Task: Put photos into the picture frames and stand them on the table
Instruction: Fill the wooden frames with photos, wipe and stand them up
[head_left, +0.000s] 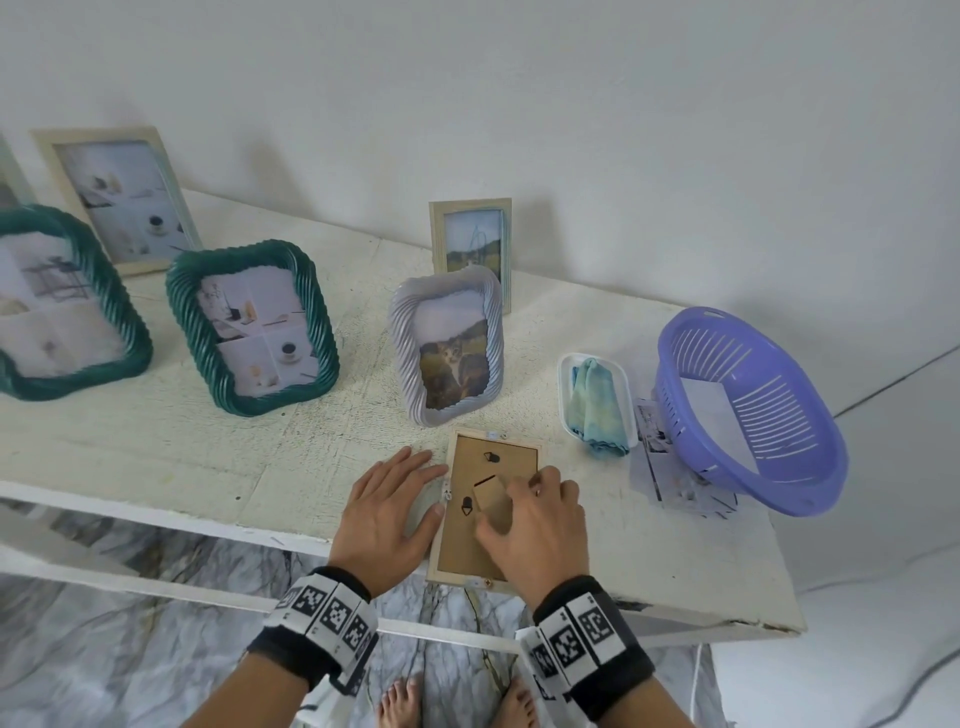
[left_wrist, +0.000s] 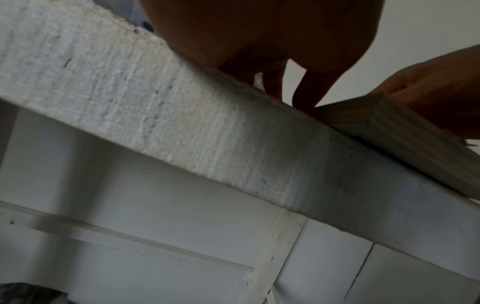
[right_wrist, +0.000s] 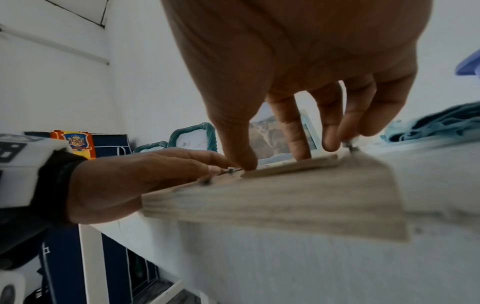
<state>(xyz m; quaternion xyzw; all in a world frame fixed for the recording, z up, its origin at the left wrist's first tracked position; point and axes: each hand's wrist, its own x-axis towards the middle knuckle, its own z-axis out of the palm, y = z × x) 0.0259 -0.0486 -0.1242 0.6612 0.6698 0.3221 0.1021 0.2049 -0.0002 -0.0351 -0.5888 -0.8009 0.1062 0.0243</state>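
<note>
The right hand (head_left: 537, 525) is arching over the face-down wooden frame (head_left: 467, 551), its grip pinching the cardboard stand flap (head_left: 491, 499) on the backing. The left hand (head_left: 387, 512) is lying flat and released, fingers straight, thumb touching the frame's left edge. The frame is lying at the desk (head_left: 171, 457) front edge, just before the standing grey frame (head_left: 448, 345).

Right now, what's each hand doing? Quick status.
Left hand: open, lying flat on the table, fingers at the left edge of the face-down wooden frame.
Right hand: fingers bent onto the frame's back; grip cannot be told.
</note>
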